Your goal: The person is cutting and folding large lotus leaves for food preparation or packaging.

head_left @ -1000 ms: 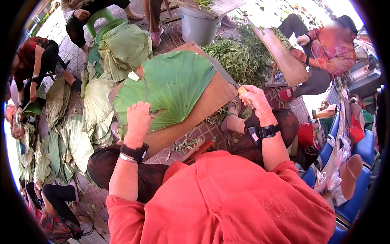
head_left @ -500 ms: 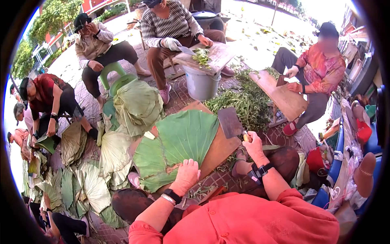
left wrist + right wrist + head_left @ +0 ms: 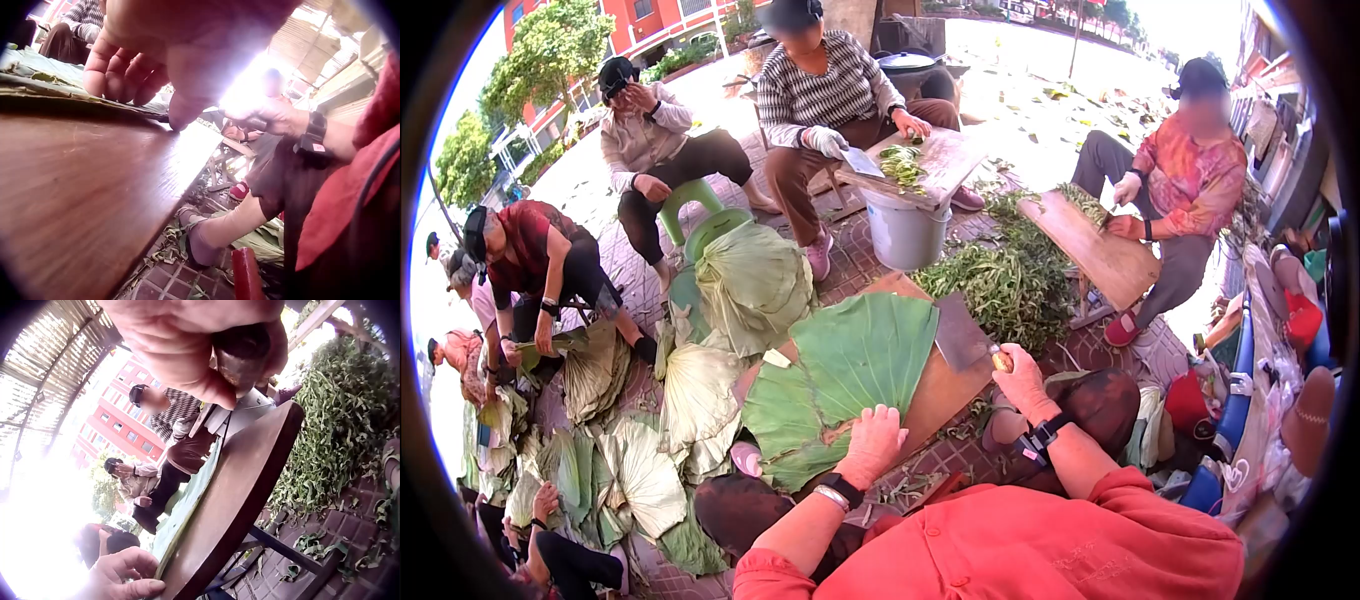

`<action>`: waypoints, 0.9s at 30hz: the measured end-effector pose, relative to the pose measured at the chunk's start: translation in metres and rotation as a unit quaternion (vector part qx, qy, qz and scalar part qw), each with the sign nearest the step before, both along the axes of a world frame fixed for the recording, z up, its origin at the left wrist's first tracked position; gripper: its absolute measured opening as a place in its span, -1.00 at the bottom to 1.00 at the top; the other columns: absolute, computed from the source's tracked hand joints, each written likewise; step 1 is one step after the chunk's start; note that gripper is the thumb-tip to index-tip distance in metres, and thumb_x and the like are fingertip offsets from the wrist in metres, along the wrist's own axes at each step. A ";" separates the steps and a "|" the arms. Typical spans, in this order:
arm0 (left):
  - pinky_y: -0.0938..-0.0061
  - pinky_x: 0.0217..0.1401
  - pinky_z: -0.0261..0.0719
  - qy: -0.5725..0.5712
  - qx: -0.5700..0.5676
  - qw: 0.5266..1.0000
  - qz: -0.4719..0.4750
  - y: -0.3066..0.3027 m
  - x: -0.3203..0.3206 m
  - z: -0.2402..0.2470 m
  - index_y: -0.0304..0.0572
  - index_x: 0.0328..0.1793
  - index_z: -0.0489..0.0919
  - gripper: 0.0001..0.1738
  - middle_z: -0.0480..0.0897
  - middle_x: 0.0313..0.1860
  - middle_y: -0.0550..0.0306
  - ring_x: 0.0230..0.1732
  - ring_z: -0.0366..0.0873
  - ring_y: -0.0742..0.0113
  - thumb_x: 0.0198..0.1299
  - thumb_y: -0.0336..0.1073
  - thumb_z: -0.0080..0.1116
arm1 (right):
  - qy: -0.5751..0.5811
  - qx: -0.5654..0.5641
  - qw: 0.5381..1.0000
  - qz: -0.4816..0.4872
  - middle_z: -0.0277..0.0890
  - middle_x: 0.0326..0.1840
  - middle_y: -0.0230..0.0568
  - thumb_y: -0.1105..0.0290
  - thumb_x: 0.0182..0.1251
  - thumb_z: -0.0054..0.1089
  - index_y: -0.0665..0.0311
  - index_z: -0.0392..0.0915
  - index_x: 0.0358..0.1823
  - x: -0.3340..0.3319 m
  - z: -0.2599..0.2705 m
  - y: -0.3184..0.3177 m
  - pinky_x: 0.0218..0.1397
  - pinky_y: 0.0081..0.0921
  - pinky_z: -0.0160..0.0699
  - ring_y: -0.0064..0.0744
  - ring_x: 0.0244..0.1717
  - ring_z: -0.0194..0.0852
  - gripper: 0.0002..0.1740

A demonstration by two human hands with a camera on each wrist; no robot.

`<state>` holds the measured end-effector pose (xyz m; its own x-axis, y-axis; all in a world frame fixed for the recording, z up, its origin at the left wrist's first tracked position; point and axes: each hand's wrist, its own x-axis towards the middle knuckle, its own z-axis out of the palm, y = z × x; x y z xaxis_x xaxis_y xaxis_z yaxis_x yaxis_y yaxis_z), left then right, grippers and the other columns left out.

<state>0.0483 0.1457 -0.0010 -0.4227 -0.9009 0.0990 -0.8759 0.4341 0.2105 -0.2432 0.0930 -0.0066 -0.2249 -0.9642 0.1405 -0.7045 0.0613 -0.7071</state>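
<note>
A large green leaf lies folded on a brown wooden board. My left hand rests on the leaf's near edge, fingers bent loosely over it; in the left wrist view the fingertips of the left hand touch the leaf at the board's edge. My right hand grips the wooden handle of a cleaver, whose wide dark blade stands at the leaf's right edge, over the board. In the right wrist view the right hand is curled round the handle's end.
A heap of cut green strips lies beyond the board. Dried leaves cover the ground at left. One person works over a grey bucket, another at a slanted board on the right. Blue chairs stand at far right.
The head view has tilted up, showing more people. My left hand has moved right along the leaf's near edge. The cleaver blade has come round against the leaf's right edge.
</note>
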 end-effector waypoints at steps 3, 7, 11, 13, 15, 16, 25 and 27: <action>0.19 -0.20 0.55 -0.013 -0.014 1.000 -0.010 0.000 -0.003 -0.005 -0.21 -0.25 0.45 -0.71 0.47 -0.25 -0.03 -0.17 0.46 0.02 0.08 -0.16 0.19 | -0.025 -0.018 0.999 0.027 0.51 -0.10 -0.04 0.44 -0.11 0.24 0.24 0.45 0.00 0.002 -0.008 0.001 0.10 -0.24 0.44 -0.02 0.00 0.45 -0.49; 0.20 -0.20 0.56 -0.012 -0.015 1.000 -0.025 -0.002 -0.002 -0.012 -0.21 -0.27 0.46 -0.78 0.47 -0.26 -0.03 -0.18 0.46 0.02 0.10 -0.21 0.13 | -0.051 0.002 0.998 0.025 0.50 -0.06 -0.03 0.44 -0.10 0.23 0.24 0.44 0.02 0.009 -0.010 0.000 0.13 -0.25 0.43 -0.03 0.03 0.45 -0.47; 0.20 -0.18 0.55 -0.018 -0.015 0.999 -0.045 -0.001 -0.005 -0.012 -0.21 -0.27 0.46 -0.81 0.47 -0.27 -0.02 -0.17 0.46 0.03 0.11 -0.25 0.10 | -0.044 0.006 0.998 0.052 0.49 -0.03 -0.02 0.40 -0.05 0.26 0.25 0.42 0.04 0.016 -0.014 -0.003 0.14 -0.25 0.42 -0.03 0.05 0.45 -0.47; 0.22 -0.21 0.56 -0.016 -0.030 0.998 -0.057 -0.001 -0.005 -0.011 -0.19 -0.27 0.45 -0.82 0.47 -0.28 0.01 -0.18 0.47 0.05 0.09 -0.26 0.09 | -0.039 -0.006 0.997 0.062 0.49 -0.02 0.00 0.36 -0.02 0.28 0.26 0.41 0.05 0.020 -0.017 -0.005 0.14 -0.25 0.42 -0.02 0.05 0.44 -0.47; 0.23 -0.22 0.56 -0.011 -0.031 0.997 -0.063 0.004 -0.006 -0.009 -0.17 -0.26 0.45 -0.83 0.47 -0.28 0.02 -0.18 0.47 0.06 0.09 -0.26 0.09 | -0.018 -0.003 0.997 0.073 0.46 0.01 0.01 0.35 0.04 0.28 0.28 0.39 0.06 0.024 -0.016 -0.003 0.16 -0.24 0.40 -0.01 0.08 0.41 -0.49; 0.22 -0.22 0.56 -0.008 -0.027 0.998 -0.064 0.005 -0.006 -0.008 -0.17 -0.26 0.45 -0.82 0.47 -0.27 0.02 -0.18 0.47 0.06 0.10 -0.25 0.09 | -0.006 -0.006 0.997 0.078 0.45 0.01 0.01 0.36 0.05 0.27 0.28 0.38 0.06 0.025 -0.017 -0.003 0.17 -0.24 0.40 -0.01 0.09 0.41 -0.50; 0.20 -0.17 0.53 0.007 -0.006 0.998 -0.054 0.001 -0.007 -0.004 -0.20 -0.25 0.42 -0.73 0.45 -0.26 -0.02 -0.15 0.46 0.03 0.08 -0.20 0.21 | -0.041 -0.015 0.994 0.104 0.43 -0.03 0.01 0.42 0.06 0.25 0.33 0.38 0.01 0.022 -0.025 -0.008 0.13 -0.25 0.39 -0.01 0.05 0.40 -0.55; 0.19 -0.17 0.52 0.009 0.002 0.998 -0.055 0.000 -0.008 -0.003 -0.20 -0.25 0.42 -0.73 0.45 -0.26 -0.02 -0.15 0.46 0.02 0.08 -0.20 0.20 | -0.074 -0.007 0.992 0.097 0.43 -0.04 0.01 0.43 0.05 0.26 0.34 0.39 -0.02 0.024 -0.024 -0.009 0.12 -0.26 0.40 -0.02 0.04 0.41 -0.57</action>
